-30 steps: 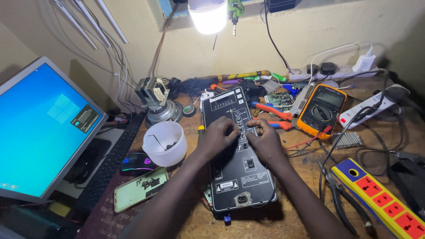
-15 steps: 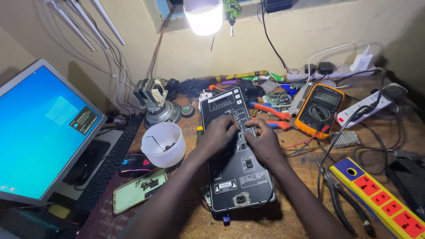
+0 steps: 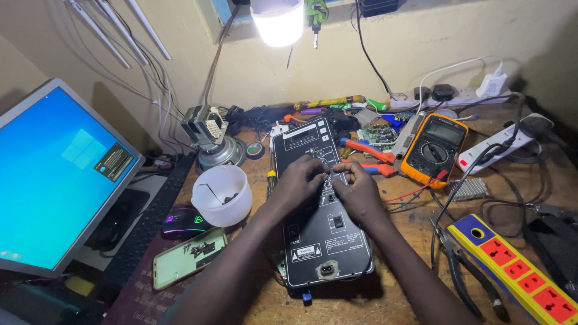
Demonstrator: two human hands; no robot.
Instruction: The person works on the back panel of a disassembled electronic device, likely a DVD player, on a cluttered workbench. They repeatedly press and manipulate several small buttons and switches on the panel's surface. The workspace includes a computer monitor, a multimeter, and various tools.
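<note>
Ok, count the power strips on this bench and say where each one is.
3. A white power strip lies along the back wall, a second white strip sits right of the multimeter, and a yellow-and-blue strip lies front right. Clutter may hide others.

Counted on the table (image 3: 415, 289): two hands (image 3: 301, 183), the second (image 3: 356, 191), both at centre frame on one black panel (image 3: 322, 232). One white cup (image 3: 221, 194) left of centre. One monitor (image 3: 54, 174) at far left. One orange multimeter (image 3: 435, 149) upper right. One phone (image 3: 188, 257) lower left. Two power strips: coloured (image 3: 518, 274) lower right, white (image 3: 500, 141) upper right. One lamp (image 3: 277, 21) at top.
</note>
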